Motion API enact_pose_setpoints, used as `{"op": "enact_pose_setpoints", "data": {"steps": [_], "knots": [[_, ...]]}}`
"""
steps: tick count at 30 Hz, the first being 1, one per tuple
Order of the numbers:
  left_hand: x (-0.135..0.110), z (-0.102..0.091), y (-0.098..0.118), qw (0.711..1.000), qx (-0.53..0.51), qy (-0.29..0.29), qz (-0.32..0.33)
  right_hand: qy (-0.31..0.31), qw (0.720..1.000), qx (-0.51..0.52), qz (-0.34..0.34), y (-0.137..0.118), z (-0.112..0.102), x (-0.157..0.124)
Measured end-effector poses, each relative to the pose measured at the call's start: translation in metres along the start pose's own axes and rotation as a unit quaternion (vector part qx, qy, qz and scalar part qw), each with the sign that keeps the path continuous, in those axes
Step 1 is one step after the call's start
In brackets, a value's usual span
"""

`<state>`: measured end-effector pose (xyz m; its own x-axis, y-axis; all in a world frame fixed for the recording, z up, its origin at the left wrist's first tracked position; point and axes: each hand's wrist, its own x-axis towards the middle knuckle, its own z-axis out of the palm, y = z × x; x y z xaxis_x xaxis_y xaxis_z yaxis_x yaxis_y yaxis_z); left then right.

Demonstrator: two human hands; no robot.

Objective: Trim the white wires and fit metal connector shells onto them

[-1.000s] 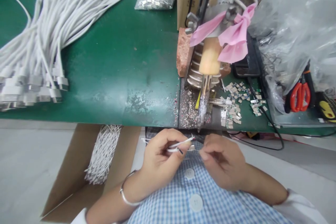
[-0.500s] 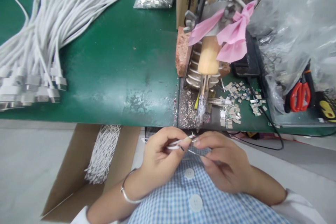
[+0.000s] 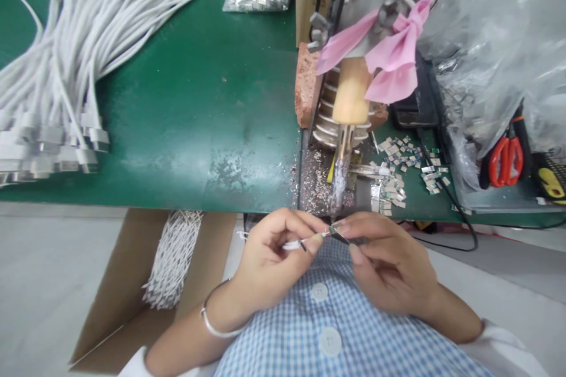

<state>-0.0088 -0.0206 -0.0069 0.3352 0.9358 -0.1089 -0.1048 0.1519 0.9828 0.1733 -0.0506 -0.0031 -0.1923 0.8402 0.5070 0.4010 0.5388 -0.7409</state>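
So the left hand (image 3: 280,256) has its fingers pinching a white cable (image 3: 292,244), with the stripped end poking out past the fingertips toward the other hand. Right hand (image 3: 393,265) is pinching a tiny connector piece (image 3: 335,231), and it meets the wire end right between the two sets of fingers. Too small to tell if they're actually joined. Just beyond the fingers sits the tip of a wooden-handled soldering iron (image 3: 351,100), pointing back at them. Past the right fingers there's a scatter of loose USB connectors (image 3: 389,195) on the green tabletop (image 3: 186,94), with red-handled pliers (image 3: 506,162) farther right. Way off beyond the left fingers: a fat bundle of white USB cables (image 3: 88,53). Nearer, left of those fingers, is an open cardboard box (image 3: 112,283) with more white leads (image 3: 174,259) inside.
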Motion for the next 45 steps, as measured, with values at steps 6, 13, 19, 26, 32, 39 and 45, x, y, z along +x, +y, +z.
{"op": "enact_pose_setpoints", "data": {"steps": [6, 13, 19, 26, 32, 39, 45], "knots": [[0.0, 0.001, 0.0, 1.0, 0.008, 0.006, 0.013, 0.003, 1.0, 0.002, -0.001, 0.001, 0.0, 0.002], [0.003, 0.002, 0.002, 1.0, 0.018, 0.003, 0.023, 0.0, 1.0, -0.003, -0.008, 0.001, -0.003, 0.005], [0.006, 0.004, 0.005, 0.999, 0.015, 0.011, 0.027, 0.001, 1.0, -0.024, 0.012, 0.0, -0.003, 0.008], [0.008, 0.004, 0.004, 0.999, 0.005, 0.014, 0.039, 0.016, 1.0, -0.019, 0.014, 0.0, -0.002, 0.008], [0.009, 0.003, 0.003, 0.999, -0.003, 0.021, 0.043, 0.015, 1.0, -0.022, 0.015, -0.002, -0.002, 0.01], [0.008, 0.003, 0.004, 0.999, -0.008, 0.021, 0.037, 0.012, 1.0, -0.019, 0.016, -0.003, -0.002, 0.012], [0.006, 0.002, 0.003, 0.999, -0.024, 0.017, 0.034, 0.013, 1.0, -0.024, 0.016, -0.003, -0.002, 0.012]]}}
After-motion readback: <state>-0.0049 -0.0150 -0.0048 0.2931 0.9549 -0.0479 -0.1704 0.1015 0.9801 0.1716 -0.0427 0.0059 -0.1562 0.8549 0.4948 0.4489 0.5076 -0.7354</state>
